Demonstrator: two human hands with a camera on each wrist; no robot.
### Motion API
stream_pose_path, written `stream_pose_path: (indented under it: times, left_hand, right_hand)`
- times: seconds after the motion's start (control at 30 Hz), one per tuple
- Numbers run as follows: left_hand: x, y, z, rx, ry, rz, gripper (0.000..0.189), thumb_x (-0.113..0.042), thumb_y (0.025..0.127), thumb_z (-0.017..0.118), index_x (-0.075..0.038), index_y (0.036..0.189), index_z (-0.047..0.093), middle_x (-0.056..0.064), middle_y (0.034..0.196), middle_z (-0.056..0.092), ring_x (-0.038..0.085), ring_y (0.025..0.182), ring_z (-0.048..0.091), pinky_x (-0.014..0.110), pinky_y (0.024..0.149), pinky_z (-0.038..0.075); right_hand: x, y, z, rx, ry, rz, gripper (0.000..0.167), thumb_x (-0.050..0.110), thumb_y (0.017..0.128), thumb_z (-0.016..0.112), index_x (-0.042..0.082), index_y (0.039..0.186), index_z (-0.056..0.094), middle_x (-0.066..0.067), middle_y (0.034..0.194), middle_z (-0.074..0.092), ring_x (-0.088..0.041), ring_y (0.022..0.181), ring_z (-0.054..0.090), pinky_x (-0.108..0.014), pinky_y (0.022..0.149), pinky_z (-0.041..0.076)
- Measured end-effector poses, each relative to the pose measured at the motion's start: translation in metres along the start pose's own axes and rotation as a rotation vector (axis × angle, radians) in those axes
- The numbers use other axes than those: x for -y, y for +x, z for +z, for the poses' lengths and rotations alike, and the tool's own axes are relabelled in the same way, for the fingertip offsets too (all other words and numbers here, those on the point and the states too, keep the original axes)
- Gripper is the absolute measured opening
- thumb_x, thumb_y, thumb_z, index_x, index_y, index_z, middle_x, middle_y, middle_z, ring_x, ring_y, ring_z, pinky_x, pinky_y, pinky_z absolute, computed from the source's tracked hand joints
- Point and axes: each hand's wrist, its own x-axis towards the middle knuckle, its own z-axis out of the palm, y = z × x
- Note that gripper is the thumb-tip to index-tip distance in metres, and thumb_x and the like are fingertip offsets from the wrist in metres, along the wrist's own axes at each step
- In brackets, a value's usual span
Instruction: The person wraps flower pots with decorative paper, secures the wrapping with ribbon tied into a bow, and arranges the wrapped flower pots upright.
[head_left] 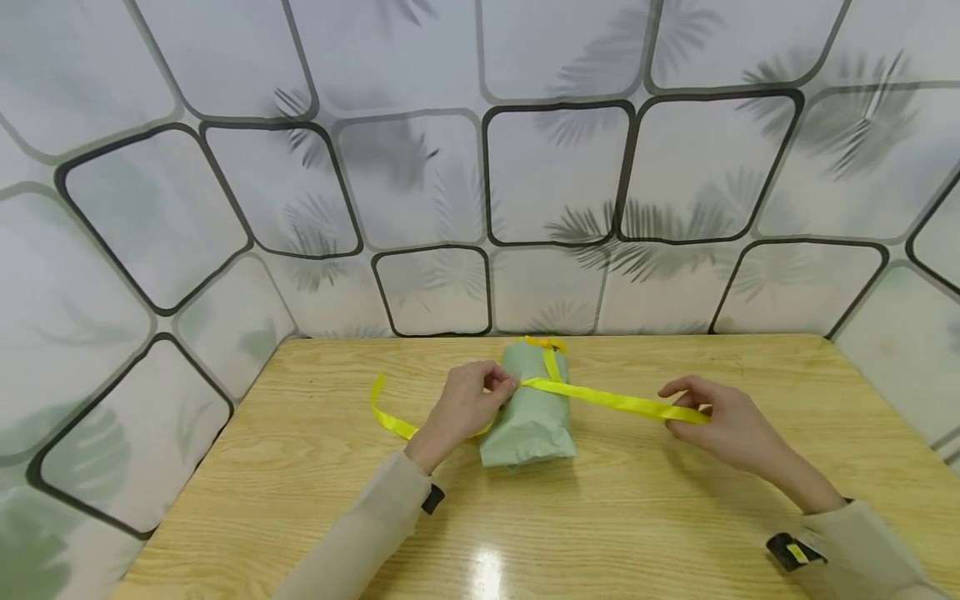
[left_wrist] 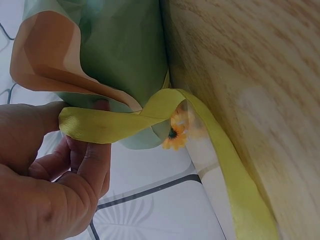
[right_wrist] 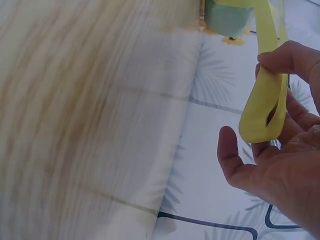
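Observation:
A pale green wrapped package (head_left: pixel 528 433) lies on the table, with a yellow ribbon (head_left: pixel 607 399) running across and along it. My left hand (head_left: pixel 467 402) is at the package's left side, pinching the ribbon between thumb and fingers. A folded paper flap with a brownish inner face (left_wrist: pixel 45 50) shows beside it in the left wrist view. To the right of the package, my right hand (head_left: pixel 723 427) pinches the other stretch of ribbon, which spans the gap fairly straight. In the right wrist view that ribbon doubles back in a loop (right_wrist: pixel 261 122) below the thumb.
An orange-yellow flower (left_wrist: pixel 174 134) is at the package's far end. One loose ribbon tail (head_left: pixel 386 417) curls on the wooden table (head_left: pixel 315 500) left of the left hand. A patterned pale wall covering (head_left: pixel 420 183) stands behind the table's far edge.

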Motion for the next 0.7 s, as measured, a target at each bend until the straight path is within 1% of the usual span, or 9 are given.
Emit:
stream_pose_path:
  times: [0.1,0.2,0.43,0.6,0.7]
  left_hand:
    - [0.0,0.0,0.0,0.004,0.004,-0.005,0.019,-0.025,0.102,0.065,-0.012,0.09,0.072,0.002,0.087,0.071,0.013,0.08,0.063,0.025,0.068,0.05]
    - [0.0,0.0,0.0,0.008,0.003,-0.007,0.02,-0.025,0.102,0.065,-0.012,0.09,0.072,0.002,0.086,0.071,0.013,0.08,0.063,0.025,0.068,0.05]
    - [-0.001,0.0,0.0,0.009,-0.01,-0.013,0.019,-0.025,0.102,0.065,-0.012,0.091,0.072,0.002,0.086,0.071,0.013,0.08,0.063,0.025,0.067,0.05]
    - [0.0,0.0,0.0,0.006,-0.009,-0.015,0.019,-0.026,0.102,0.065,-0.012,0.091,0.072,0.001,0.087,0.071,0.013,0.081,0.063,0.025,0.069,0.05]
    - [0.0,0.0,0.0,0.003,-0.013,-0.014,0.019,-0.025,0.102,0.065,-0.012,0.09,0.072,0.002,0.087,0.072,0.012,0.08,0.063,0.025,0.068,0.05]
  right_hand:
    - [-0.002,-0.001,-0.002,-0.008,-0.01,0.012,0.03,0.009,0.086,0.08,0.008,0.115,0.071,0.001,0.094,0.071,0.005,0.082,0.056,-0.021,0.07,0.052]
    - [-0.006,-0.002,-0.004,-0.015,-0.023,0.026,0.026,0.008,0.087,0.077,0.009,0.112,0.072,0.0,0.093,0.07,0.004,0.081,0.056,-0.022,0.069,0.051]
    - [-0.015,-0.007,-0.009,-0.046,-0.078,0.031,0.018,0.009,0.087,0.076,0.011,0.105,0.077,-0.006,0.102,0.077,0.009,0.087,0.06,-0.022,0.07,0.053]
    - [-0.02,-0.01,-0.011,-0.057,-0.116,0.069,0.017,0.011,0.087,0.077,0.008,0.104,0.078,-0.009,0.1,0.077,0.004,0.083,0.06,-0.021,0.066,0.049]
    - [-0.021,-0.011,-0.013,-0.042,-0.127,0.097,0.019,0.012,0.087,0.076,0.006,0.105,0.078,-0.011,0.101,0.077,0.003,0.081,0.058,-0.022,0.064,0.047]
